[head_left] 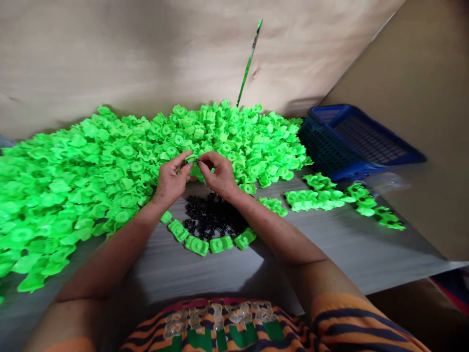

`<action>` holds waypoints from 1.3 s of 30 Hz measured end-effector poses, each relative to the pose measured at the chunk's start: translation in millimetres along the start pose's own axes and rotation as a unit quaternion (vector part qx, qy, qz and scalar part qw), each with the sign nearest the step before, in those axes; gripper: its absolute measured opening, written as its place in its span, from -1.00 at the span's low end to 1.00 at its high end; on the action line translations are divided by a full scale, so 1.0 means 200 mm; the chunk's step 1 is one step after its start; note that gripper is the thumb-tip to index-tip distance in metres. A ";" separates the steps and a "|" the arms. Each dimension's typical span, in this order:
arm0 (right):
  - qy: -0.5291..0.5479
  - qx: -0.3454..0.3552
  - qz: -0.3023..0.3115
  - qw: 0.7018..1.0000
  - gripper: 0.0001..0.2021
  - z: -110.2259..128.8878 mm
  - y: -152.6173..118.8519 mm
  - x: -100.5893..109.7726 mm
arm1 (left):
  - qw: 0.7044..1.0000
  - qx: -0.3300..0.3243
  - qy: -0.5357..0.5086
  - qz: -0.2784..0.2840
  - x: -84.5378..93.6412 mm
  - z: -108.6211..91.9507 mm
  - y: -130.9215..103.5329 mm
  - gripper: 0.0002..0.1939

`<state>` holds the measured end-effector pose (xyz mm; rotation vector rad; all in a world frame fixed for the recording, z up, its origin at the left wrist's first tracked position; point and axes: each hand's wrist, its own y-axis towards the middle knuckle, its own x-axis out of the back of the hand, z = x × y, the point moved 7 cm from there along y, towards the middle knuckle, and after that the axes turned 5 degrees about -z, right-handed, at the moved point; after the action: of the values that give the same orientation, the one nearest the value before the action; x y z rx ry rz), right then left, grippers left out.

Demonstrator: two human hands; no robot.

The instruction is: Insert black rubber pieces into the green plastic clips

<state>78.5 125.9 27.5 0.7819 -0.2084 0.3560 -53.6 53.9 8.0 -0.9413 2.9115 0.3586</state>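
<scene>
Above the grey table, my left hand (pixel 172 178) holds a small green plastic piece (pixel 191 158) between thumb and fingers. My right hand (pixel 222 173) meets it from the other side, its fingertips pinched on a tiny dark part (pixel 198 161) at the piece's edge. Below the hands lies a heap of small black parts (pixel 208 215), too fine to make out singly. Several green car-shaped plastic pieces (pixel 197 245) curve around the near side of that heap. A large mound of similar green pieces (pixel 120 161) spreads behind and to the left of my hands.
To the right, green pieces stand in rows (pixel 315 200), some showing black round parts (pixel 388 217). A blue plastic basket (pixel 330 151) leans at the back right, with clear plastic film (pixel 390 183) beside it. A thin green-edged upright strip (pixel 249 63) rises behind the mound against the wooden wall (pixel 146 54).
</scene>
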 end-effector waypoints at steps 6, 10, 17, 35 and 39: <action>0.008 0.013 -0.007 1.000 -0.88 0.00 0.00 0.01 | 1.000 0.012 -0.016 0.017 -0.01 0.00 0.01 -0.43; 0.004 0.021 -0.007 1.000 -0.87 0.01 0.00 0.01 | 0.998 0.037 -0.035 0.039 -0.02 -0.02 0.01 -0.39; -0.033 0.089 -0.014 0.995 -0.88 0.05 -0.01 0.02 | 0.990 0.087 -0.077 0.076 -0.04 -0.05 0.00 -0.42; -0.045 0.123 -0.025 0.991 -0.84 0.06 -0.02 0.02 | 0.995 0.047 -0.077 0.054 -0.02 -0.03 0.00 -0.48; -0.036 0.114 -0.026 0.992 -0.83 0.05 -0.02 0.02 | 0.997 0.038 -0.064 0.031 -0.02 -0.04 0.00 -0.49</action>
<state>83.0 116.6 31.9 1.0258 -0.2177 0.3061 -50.8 53.5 15.4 -0.7870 2.8208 0.2979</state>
